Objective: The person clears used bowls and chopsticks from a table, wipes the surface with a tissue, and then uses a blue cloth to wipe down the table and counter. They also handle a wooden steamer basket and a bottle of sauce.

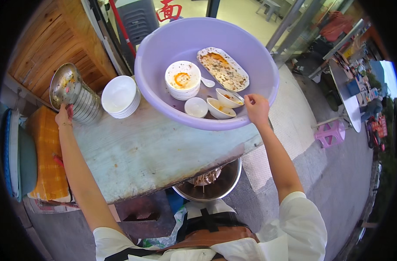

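Observation:
My left hand [64,118] grips the lower rim of a food-smeared metal bowl [65,85], at the top of a leaning stack of metal bowls [89,103]. My right hand [257,107] is inside the right side of a large purple plastic basin [149,94], its fingers pinched on the handle end of a metal spoon [236,94]. The spoon lies across a soiled small white bowl [229,101]. Another tilted white bowl [220,111] with orange residue touches it. Behind them is a dirty white oblong dish [223,69].
In the basin are a stack of white bowls [182,78], a white soup spoon [207,82] and a small bowl [196,107]. White bowls [120,98] stand stacked left of it on the worn table [146,150]. Below the front edge is a metal basin [235,177] holding thin sticks.

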`<control>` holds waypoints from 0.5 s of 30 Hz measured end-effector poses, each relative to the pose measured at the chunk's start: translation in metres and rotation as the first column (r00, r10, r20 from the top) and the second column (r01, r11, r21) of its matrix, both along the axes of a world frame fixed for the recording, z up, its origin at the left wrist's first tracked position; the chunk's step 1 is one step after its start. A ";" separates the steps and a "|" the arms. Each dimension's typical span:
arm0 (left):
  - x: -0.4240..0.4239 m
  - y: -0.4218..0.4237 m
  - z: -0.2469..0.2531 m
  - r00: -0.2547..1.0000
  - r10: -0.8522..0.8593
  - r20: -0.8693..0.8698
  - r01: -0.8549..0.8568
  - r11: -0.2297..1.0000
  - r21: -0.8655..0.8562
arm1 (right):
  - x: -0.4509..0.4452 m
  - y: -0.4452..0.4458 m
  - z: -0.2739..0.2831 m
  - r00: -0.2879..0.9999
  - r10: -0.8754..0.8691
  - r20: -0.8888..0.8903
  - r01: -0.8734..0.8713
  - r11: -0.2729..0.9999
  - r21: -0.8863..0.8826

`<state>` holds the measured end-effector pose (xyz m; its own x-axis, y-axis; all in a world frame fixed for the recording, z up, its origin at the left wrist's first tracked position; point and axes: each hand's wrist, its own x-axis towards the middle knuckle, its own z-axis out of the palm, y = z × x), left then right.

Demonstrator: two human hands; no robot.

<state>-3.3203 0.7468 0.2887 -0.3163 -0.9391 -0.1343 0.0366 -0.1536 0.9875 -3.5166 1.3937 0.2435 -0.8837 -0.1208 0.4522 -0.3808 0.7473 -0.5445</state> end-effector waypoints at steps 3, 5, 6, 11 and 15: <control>0.001 -0.016 -0.013 0.999 0.028 -0.034 -0.027 0.999 0.023 | 0.002 0.001 0.001 0.999 -0.006 0.046 0.005 1.000 0.024; 0.009 -0.028 -0.025 0.996 0.092 0.019 -0.091 0.995 -0.028 | 0.002 -0.001 0.002 0.997 0.017 0.078 -0.022 0.998 0.065; 0.006 -0.015 -0.023 0.990 0.076 0.118 -0.070 0.996 -0.057 | 0.000 0.003 0.001 0.997 0.021 0.080 -0.030 0.994 0.106; 0.009 0.065 -0.004 0.970 -0.053 0.239 0.153 0.893 -0.423 | -0.020 -0.015 0.015 0.927 0.197 0.319 -0.315 0.871 0.378; -0.024 0.279 0.019 0.767 -0.500 0.403 0.638 0.665 -0.388 | -0.063 -0.016 -0.010 0.851 0.296 0.433 -0.522 0.561 0.642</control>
<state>-3.3441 1.0257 0.3077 -0.8316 -0.5409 0.1259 -0.1425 0.4269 0.8930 -3.5800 1.3774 0.2332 -0.7132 -0.6788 -0.1747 -0.6853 0.7276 -0.0293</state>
